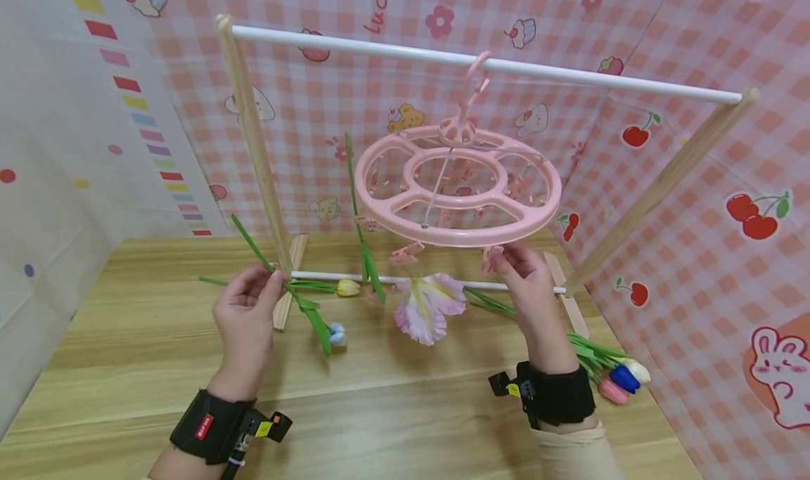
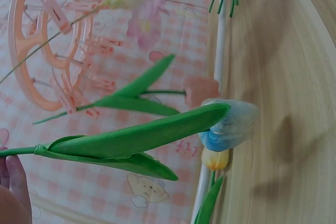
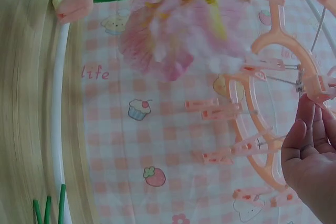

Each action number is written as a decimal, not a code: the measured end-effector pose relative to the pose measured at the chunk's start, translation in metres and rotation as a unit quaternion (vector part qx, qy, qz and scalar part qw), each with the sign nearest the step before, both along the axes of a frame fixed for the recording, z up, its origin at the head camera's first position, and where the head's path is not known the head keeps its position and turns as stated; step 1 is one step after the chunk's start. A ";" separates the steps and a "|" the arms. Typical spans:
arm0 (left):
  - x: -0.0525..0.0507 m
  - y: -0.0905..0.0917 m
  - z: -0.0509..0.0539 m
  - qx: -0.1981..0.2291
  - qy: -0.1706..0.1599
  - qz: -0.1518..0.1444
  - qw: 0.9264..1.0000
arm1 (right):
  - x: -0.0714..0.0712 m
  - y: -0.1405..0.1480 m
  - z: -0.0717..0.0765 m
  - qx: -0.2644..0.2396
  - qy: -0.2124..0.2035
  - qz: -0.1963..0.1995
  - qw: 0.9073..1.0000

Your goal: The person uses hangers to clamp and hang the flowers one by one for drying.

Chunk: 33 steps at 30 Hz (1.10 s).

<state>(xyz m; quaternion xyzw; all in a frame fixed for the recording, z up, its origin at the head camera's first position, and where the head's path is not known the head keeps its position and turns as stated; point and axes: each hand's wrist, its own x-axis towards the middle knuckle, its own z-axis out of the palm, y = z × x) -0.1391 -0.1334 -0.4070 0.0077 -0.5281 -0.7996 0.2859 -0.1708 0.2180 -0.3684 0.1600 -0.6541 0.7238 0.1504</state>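
My left hand pinches the green stem of a blue-and-white tulip, whose bloom points down toward the table. The thumb and fingers of my right hand pinch a pink clothespin at the near rim of the round pink drying hanger. A large pink-purple ruffled flower hangs bloom-down beneath the hanger, close to a clothespin. Farther left, a pink tulip also hangs bloom-down, its stem rising past the hanger's rim.
The hanger hooks over a white rod between wooden posts. A yellow tulip lies by the lower white bar. Several tulips, including a dark blue one, lie at right. Checked cloth covers the walls.
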 end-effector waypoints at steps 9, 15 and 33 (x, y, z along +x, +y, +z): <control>0.003 0.010 0.005 -0.004 0.016 -0.012 1.000 | 0.008 -0.013 0.004 0.029 -0.023 0.022 0.999; 0.005 0.017 0.006 -0.007 0.029 -0.022 0.999 | 0.012 -0.024 0.004 0.025 -0.016 0.059 0.998; 0.010 0.041 0.022 -0.038 0.025 -0.063 0.997 | 0.017 -0.060 0.005 0.009 -0.014 0.099 0.995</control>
